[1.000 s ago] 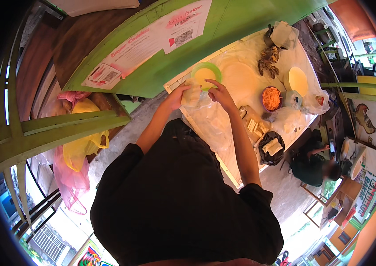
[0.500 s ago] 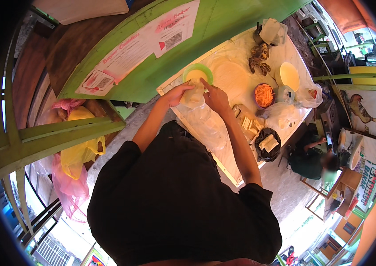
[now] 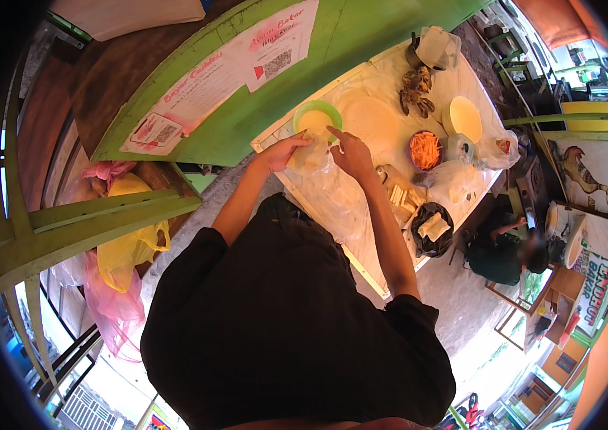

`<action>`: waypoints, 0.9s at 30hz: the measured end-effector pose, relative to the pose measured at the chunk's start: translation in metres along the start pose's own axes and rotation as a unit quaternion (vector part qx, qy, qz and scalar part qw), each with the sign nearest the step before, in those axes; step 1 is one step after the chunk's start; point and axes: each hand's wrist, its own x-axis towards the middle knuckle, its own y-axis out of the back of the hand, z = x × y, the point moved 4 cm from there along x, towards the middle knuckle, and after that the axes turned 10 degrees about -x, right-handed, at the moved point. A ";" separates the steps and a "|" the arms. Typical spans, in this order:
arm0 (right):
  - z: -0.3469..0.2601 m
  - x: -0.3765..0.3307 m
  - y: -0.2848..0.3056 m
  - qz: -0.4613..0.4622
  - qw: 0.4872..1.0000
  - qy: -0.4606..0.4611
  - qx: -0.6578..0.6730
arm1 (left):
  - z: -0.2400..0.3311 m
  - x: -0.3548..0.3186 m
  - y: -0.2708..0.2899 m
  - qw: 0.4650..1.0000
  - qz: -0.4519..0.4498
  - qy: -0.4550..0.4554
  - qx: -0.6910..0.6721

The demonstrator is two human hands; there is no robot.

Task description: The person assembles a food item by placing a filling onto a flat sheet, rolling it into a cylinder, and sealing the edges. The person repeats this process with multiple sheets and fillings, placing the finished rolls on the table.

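Our left hand (image 3: 286,152) is closed on the near edge of a limp, pale sheet (image 3: 310,153), pinched between thumb and fingers, with the sheet hanging beside the bowl. Our right hand (image 3: 353,156), close by at three o'clock from the sheet, stays apart from the left; its index finger points out over the bowl's rim while the others curl. We cannot tell whether it touches the sheet.

At twelve o'clock from the sheet sits the bowl (image 3: 334,112), round and green-rimmed, with smooth, creamy yellow stuff inside. A flat, pale disc (image 3: 372,122) (thin-looking, like a stack seen from above) lies at two o'clock, and beyond it a brown, lumpy bundle (image 3: 416,91).

Toward three o'clock we have stringy orange shreds (image 3: 426,150) in a round, dark-rimmed bowl, then a smooth yellow dish (image 3: 463,120). At four o'clock lie pale, stubby sticks (image 3: 401,197) and, farther out, a crinkled black bag (image 3: 429,247) bearing smooth, cylindrical rolls (image 3: 433,228). Thin, wrinkled clear plastic (image 3: 333,204) spreads at five o'clock.
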 end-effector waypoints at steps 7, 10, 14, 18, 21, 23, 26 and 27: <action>-0.010 -0.025 -0.003 -0.042 0.998 0.040 -0.034 | 0.002 0.006 0.005 0.999 0.021 -0.011 -0.022; -0.012 -0.033 -0.001 -0.051 0.998 0.030 0.003 | 0.002 0.009 0.010 0.999 0.022 -0.003 -0.028; -0.027 -0.051 -0.012 -0.062 0.997 0.044 -0.010 | 0.004 0.018 0.005 0.993 -0.049 -0.060 -0.087; -0.042 -0.061 -0.008 -0.015 0.998 0.046 0.029 | 0.004 0.019 -0.006 0.993 -0.029 -0.084 -0.081; -0.049 -0.068 -0.013 -0.034 0.999 0.031 0.001 | 0.003 0.019 -0.009 0.991 -0.024 -0.093 -0.090; -0.049 -0.071 -0.016 -0.032 0.999 0.016 -0.023 | 0.003 0.020 -0.008 0.989 -0.029 -0.101 -0.102; -0.046 -0.074 -0.016 0.011 0.999 0.012 -0.051 | 0.002 0.023 -0.004 0.986 0.004 -0.114 -0.122; -0.051 -0.074 -0.014 0.001 0.998 0.021 -0.061 | 0.002 0.023 -0.005 0.984 0.010 -0.113 -0.137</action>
